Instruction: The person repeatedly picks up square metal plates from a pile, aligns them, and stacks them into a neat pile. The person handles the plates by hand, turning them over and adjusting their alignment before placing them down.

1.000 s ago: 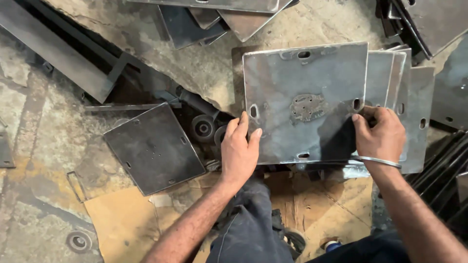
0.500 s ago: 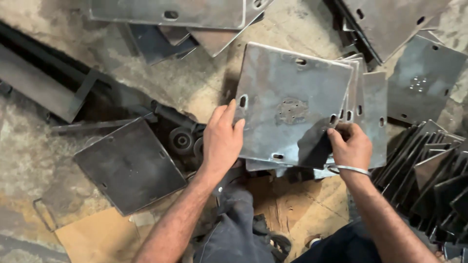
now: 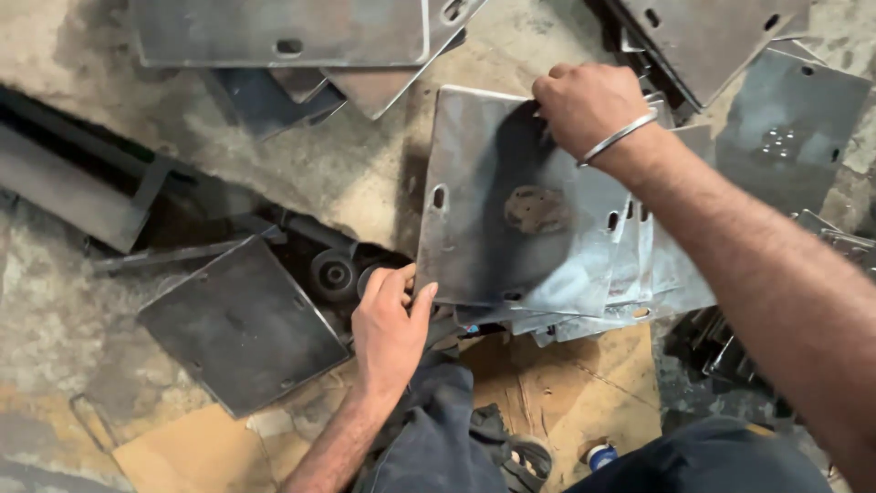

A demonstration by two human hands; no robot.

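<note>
A rough concrete floor (image 3: 347, 173), stained and littered with steel plates and cardboard (image 3: 566, 393). The top plate (image 3: 520, 201) lies nearly flat on a fanned stack (image 3: 657, 274) — roughly square, slotted holes at each edge. The right hand (image 3: 589, 105) curls over its far edge; the left hand (image 3: 392, 324) pinches its near-left corner.

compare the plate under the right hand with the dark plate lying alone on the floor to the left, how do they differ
The top plate is pale grey and shiny; the lone dark plate is dull and near black. The top plate rests on a stack of like plates, with the right hand at its far edge and the left hand at its near corner; the dark plate lies untouched on the floor. Both are square metal plates with edge slots.
</note>
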